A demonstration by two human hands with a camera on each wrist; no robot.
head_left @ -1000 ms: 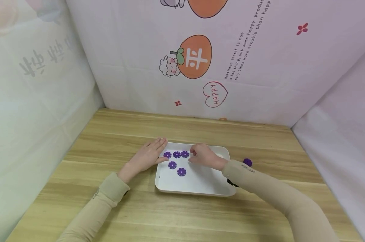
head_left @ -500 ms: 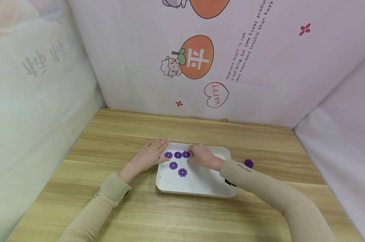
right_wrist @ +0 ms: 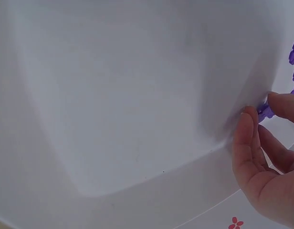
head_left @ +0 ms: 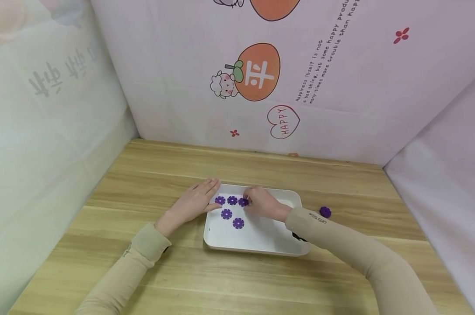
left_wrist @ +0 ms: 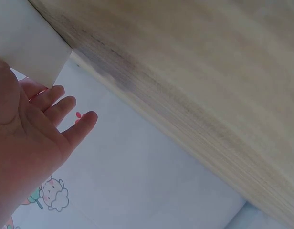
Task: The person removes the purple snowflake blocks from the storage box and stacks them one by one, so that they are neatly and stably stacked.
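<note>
the right grip [head_left: 263, 204] pinches a purple disc [head_left: 244, 202] in the white tray [head_left: 261, 238] the left grip [head_left: 194, 201] touches.

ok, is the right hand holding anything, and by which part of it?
The right hand pinches a purple flower-shaped piece between thumb and fingertips, apparently by its edge; the exact contact is partly hidden.

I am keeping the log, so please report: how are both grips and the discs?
Left grip at far left corner of tray. Right grip pinching one disc. Other discs lie in tray. Purple piece outside, right; nothing visibly blocking.
</note>
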